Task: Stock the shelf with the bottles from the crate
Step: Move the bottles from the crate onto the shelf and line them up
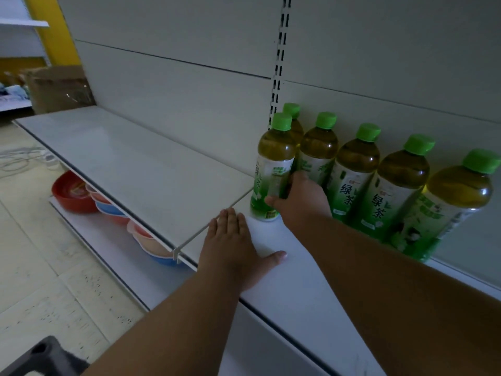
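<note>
Gripping front bottle (pixel 272 169) at its label, your right hand (pixel 301 202) curls round it; bottle stands upright on shelf (pixel 141 169), in front of back row. Your left hand (pixel 233 251) lies flat, fingers straight, palm on shelf just beside front edge. Six green-capped bottles counted: five in row along back panel (pixel 189 85), one in front. Shelf left of bottles bare up to far end. Stacked bowls (pixel 108 207) on lower shelf.

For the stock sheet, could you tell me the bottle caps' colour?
Bright green caps, clearest in the head view.
</note>
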{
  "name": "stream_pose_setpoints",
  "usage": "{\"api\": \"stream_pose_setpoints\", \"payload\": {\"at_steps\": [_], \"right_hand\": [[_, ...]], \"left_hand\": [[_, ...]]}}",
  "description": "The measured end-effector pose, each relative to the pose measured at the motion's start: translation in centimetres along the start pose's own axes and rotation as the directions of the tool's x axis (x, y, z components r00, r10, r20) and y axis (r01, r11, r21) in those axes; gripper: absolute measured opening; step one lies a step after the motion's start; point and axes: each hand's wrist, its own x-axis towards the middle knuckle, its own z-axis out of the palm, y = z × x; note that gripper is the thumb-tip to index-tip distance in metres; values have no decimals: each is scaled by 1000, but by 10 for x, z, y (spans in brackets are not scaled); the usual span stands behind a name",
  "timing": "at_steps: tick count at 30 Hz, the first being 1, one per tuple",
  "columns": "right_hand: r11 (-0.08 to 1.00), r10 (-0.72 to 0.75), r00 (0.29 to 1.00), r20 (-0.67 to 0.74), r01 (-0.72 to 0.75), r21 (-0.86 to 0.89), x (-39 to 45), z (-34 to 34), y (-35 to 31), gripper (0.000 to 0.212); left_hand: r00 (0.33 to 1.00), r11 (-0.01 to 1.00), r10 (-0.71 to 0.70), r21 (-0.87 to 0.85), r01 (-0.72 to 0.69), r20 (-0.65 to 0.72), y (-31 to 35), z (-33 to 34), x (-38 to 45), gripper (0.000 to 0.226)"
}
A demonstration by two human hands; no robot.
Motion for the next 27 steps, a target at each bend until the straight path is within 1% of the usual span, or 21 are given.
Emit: {"api": "stream_pose_setpoints", "payload": {"at_steps": [2, 4, 6, 8, 11, 13, 17, 22, 25, 27], "right_hand": [[1000, -9, 1000, -12, 9, -2, -15, -5, 5, 61], [997, -71, 997, -14, 71, -18, -35, -13, 6, 60], [980, -189, 981, 28, 191, -57, -58, -21, 2, 55], [946, -300, 948, 108, 310, -93, -85, -28, -10, 53], [883, -416, 876, 243, 454, -124, -134, -32, -34, 56], [828, -487, 812, 320, 546, -126, -173, -31, -52, 58], [728, -606, 676, 420, 684, -50, -248, -26, -86, 66], [613, -683, 534, 498, 790, -7, -314, -14, -120, 58], [581, -703, 482, 524, 813, 31, -338, -5, -135, 59], [563, -708, 453, 542, 825, 45, -346, 8, -143, 59]], "left_hand": [[1000, 999, 13, -43, -13, -18, 0, -4, -4, 125], [997, 996, 23, -84, -28, -69, -3, -12, -14, 117], [994, 996, 26, -78, -34, -106, -10, -25, -40, 111], [994, 999, 16, -41, -20, -106, -20, -42, -79, 104], [991, 998, -62, -29, 59, -120, -38, -65, -151, 96], [982, 991, -132, -27, 130, -136, -51, -75, -199, 89], [945, 952, -303, 14, 307, -124, -71, -89, -290, 88], [893, 889, -436, 102, 446, -111, -88, -100, -388, 96], [858, 845, -504, 148, 513, -99, -99, -97, -426, 102], [831, 821, -546, 130, 556, -103, -111, -89, -440, 105]]}}
